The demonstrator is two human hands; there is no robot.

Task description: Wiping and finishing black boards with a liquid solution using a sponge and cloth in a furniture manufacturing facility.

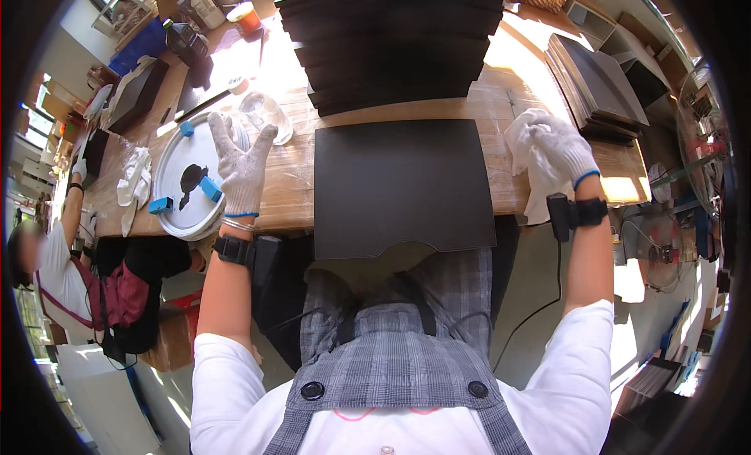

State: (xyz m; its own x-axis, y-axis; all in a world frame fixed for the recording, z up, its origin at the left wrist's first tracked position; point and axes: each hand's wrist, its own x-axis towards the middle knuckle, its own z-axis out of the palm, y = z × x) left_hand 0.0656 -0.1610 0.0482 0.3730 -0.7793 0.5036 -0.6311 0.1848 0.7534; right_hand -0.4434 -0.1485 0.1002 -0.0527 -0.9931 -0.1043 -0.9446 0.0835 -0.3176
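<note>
A flat black panel (403, 185) with a notch in its near edge lies in front of me, jutting past the table's near edge. My left hand (242, 164), in a white knit glove, hovers with fingers spread over the right side of a round white lid-like tray (168, 193). On that tray are a black smear (193, 176) and blue blocks (210, 188), possibly sponges. To the right of the panel, my right hand (559, 148), also gloved, is closed on a white cloth (538, 197) that hangs down over the table edge.
A tall stack of black panels (391, 52) stands behind the single panel. Another stack (598, 83) sits at the right. Bottles (206, 9) and an orange-and-white tub (244, 17) stand at the back left. A crumpled white cloth (135, 177) lies near another person (62, 275) at the left.
</note>
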